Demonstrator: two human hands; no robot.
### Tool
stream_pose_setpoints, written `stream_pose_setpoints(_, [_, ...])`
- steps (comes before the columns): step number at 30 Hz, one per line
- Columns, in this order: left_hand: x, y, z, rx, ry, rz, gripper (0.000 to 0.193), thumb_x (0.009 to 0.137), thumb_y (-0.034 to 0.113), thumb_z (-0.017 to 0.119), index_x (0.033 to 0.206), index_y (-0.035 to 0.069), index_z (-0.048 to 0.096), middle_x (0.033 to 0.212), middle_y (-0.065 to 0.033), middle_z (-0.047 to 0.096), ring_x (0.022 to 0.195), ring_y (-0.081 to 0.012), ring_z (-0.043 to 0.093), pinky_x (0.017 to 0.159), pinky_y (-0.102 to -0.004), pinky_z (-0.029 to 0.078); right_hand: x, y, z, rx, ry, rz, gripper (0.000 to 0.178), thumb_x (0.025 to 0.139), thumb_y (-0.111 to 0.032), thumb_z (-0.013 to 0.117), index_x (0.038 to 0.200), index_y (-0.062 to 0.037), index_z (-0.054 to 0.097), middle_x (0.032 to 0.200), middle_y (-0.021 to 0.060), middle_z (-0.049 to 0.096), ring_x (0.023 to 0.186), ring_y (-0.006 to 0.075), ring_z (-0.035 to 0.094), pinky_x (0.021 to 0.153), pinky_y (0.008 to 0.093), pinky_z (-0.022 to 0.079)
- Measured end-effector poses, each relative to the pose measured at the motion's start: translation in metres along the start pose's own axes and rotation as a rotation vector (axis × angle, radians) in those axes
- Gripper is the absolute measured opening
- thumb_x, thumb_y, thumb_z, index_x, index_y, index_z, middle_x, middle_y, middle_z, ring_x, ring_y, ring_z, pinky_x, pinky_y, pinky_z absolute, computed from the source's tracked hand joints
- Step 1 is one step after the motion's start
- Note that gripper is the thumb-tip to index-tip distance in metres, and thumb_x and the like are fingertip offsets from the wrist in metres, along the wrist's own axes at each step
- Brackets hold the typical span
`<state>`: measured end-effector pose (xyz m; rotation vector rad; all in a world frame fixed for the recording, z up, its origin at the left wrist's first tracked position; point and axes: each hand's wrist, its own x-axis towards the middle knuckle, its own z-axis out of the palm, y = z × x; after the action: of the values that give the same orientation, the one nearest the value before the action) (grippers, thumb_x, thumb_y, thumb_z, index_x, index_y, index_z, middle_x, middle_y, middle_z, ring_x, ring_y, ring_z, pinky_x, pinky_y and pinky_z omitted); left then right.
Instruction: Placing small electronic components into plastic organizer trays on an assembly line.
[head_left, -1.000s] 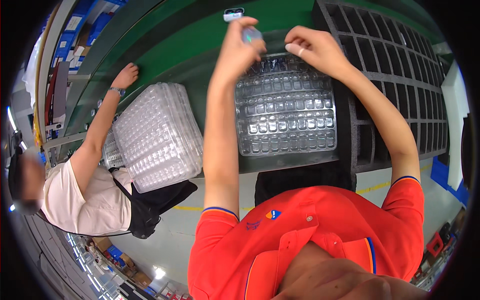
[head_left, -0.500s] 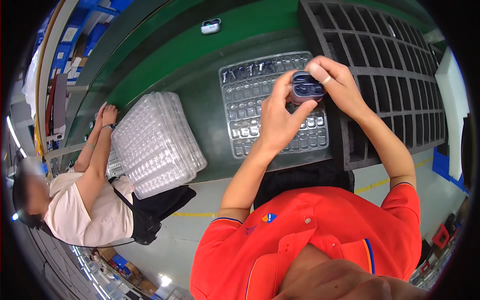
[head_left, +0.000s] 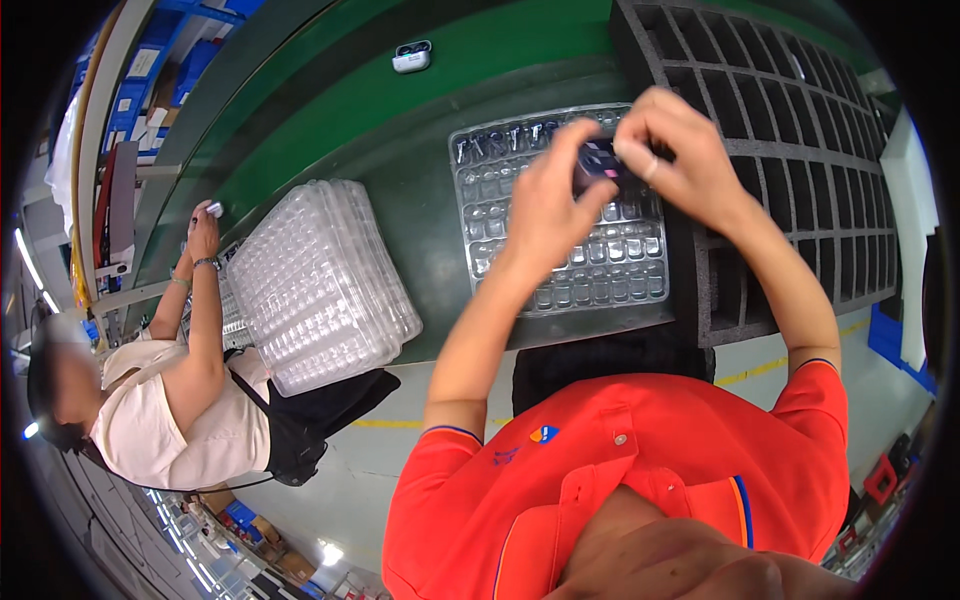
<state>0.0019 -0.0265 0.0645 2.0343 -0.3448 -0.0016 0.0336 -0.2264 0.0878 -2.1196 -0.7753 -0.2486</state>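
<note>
Dark, small and glossy — the case (head_left: 598, 160) is being held up between both hands, just above the upper right of the clear tray (head_left: 560, 260). Left hand (head_left: 548, 205) is gripping it from below with fingers curled round its near side; right hand (head_left: 675, 155) is pinching its top edge with thumb and fingertips. A ring is showing on the right hand.

Compared with half a second ago the hands are sitting a little higher and further up the tray, and the grip is looking tighter, with the case more covered. A second ago both arms were stretched far out toward the belt (head_left: 330, 110), so the case has been brought back in over the tray since then. I judge it is being checked or worked at with the fingers rather than set down; whether it is open, I cannot tell.

Tray is lying flat on the dark worktop (head_left: 420, 200), many small pockets, the top row and scattered others showing dark parts. Right of it, touching, black foam grid (head_left: 800, 170) with deep empty slots. Left, a tilted stack of clear trays (head_left: 320, 280). On the green belt, well apart, a white case (head_left: 412, 57) is lying open.

A co-worker (head_left: 170, 410) is sitting at left — one hand (head_left: 203, 228) reaching up by the belt edge. Blue bins and shelving are filling the far left.
</note>
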Motion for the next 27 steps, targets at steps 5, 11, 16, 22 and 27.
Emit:
stream_pose_setpoints(5, [0.041,-0.005,-0.017,0.082,0.063,0.134,0.055,0.076,0.011,0.078,0.125,0.009,0.053,0.096,-0.0203,0.068,0.087,-0.0396,0.068,0.075,-0.0453,0.054,0.036,0.008,0.013,0.005,0.018,-0.121,0.023,0.085,-0.013,0.073,0.103,-0.0018,0.066,0.091,0.0074,0.059,0.080,0.0202,0.058,0.070,0.0307,0.048])
stream_pose_setpoints(11, [0.091,-0.001,-0.053,0.166,0.080,0.264,0.058,0.073,0.018,0.081,0.124,0.008,0.056,0.101,-0.0176,0.069,0.094,-0.0351,0.068,0.083,-0.0423,0.054,0.103,0.001,-0.010,-0.049,-0.042,-0.156,0.022,0.086,-0.019,0.074,0.094,0.0005,0.068,0.085,0.0109,0.065,0.075,0.0217,0.063,0.069,0.0315,0.049])
stream_pose_setpoints(16, [0.098,0.012,-0.068,0.142,0.020,0.228,0.058,0.077,0.014,0.078,0.128,0.006,0.053,0.104,-0.0216,0.067,0.092,-0.0374,0.068,0.079,-0.0409,0.053,0.121,0.041,0.004,0.314,0.080,-0.617,0.021,0.087,-0.019,0.073,0.096,-0.0007,0.068,0.086,0.0124,0.063,0.076,0.0247,0.063,0.069,0.0333,0.050])
stream_pose_setpoints(22, [0.130,-0.029,-0.077,0.178,0.056,-0.043,0.049,0.077,0.010,0.076,0.120,0.004,0.055,0.101,-0.0202,0.068,0.092,-0.0368,0.067,0.083,-0.0414,0.052,0.090,0.080,-0.004,-0.169,-0.001,-0.106,0.019,0.087,-0.018,0.071,0.099,-0.0043,0.066,0.089,0.0089,0.062,0.079,0.0229,0.062,0.070,0.0337,0.049])
stream_pose_setpoints(27, [0.189,-0.185,-0.080,0.170,0.185,-0.128,0.067,0.069,0.028,0.086,0.124,0.006,0.057,0.107,-0.0170,0.070,0.099,-0.0312,0.068,0.088,-0.0391,0.054,0.065,0.070,0.045,-0.287,-0.473,-0.181,0.015,0.083,-0.017,0.071,0.090,-0.0036,0.068,0.093,0.0082,0.063,0.095,0.0281,0.061,0.086,0.0403,0.050])
